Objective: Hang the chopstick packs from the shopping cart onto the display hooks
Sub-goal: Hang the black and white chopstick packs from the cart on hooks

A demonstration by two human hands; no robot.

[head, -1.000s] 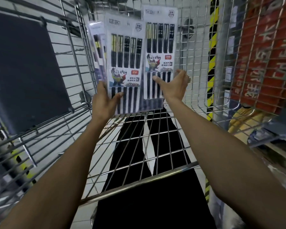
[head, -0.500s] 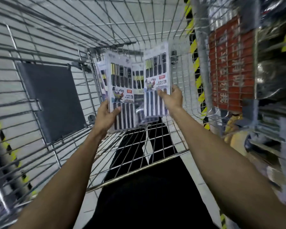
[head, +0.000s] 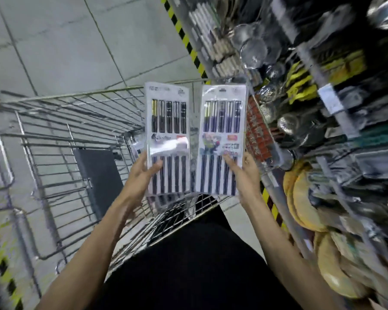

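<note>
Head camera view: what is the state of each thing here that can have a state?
Left clear-plastic chopstick pack, upright, held by its lower part, not yet hung.
Right clear-plastic chopstick pack, upright, held likewise, not yet hung.
Left hand, grips the left pack.
Right hand, grips the right pack.
Silver wire shopping cart, stands beside the shelves.

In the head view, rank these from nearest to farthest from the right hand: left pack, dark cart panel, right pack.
1. right pack: gripped by the right hand itself.
2. left pack: next one over to the left, gripped by the left hand.
3. dark cart panel: farthest, off to the left beyond the left hand.
</note>
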